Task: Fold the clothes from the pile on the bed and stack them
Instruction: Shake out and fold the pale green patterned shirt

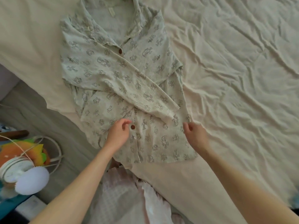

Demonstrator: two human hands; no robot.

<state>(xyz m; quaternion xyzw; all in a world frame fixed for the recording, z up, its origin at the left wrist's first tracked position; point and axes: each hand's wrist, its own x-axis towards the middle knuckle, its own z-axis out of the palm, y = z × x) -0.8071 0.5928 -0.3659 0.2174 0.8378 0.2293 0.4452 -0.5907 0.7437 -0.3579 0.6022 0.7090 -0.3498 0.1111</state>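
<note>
- Two hands sit over the lower half of the pajama shirt (123,88), which lies collar-away on the cream sheet (234,62), centre-left of the bed, both sleeves already crossed over the front.
- Left hand (117,135) at 7 o'clock of the shirt, just beside the lower brown button (132,127): fingers loosely curled, nothing visibly held.
- Right hand (195,136) at 5 o'clock, at the shirt's side edge: fingers curled, thumb forward. Pinching the fabric or only touching it? Cannot tell.
- Risk: lifting the hem toward 12 o'clock probably drags the top sleeve (137,88) off its diagonal; only its own weight holds it.
- Risk: uneven grip, one hand empty, likely gives a skewed fold.
- Risk: the open placket may gape and bunch under the fold.
- Risk: shirt's 7 o'clock corner sits near the bed edge; a pull that way could slide it toward the clutter at 8 o'clock, white spool (15,168) included.
- Pink garment (129,199) at 6 o'clock waits unfolded.
</note>
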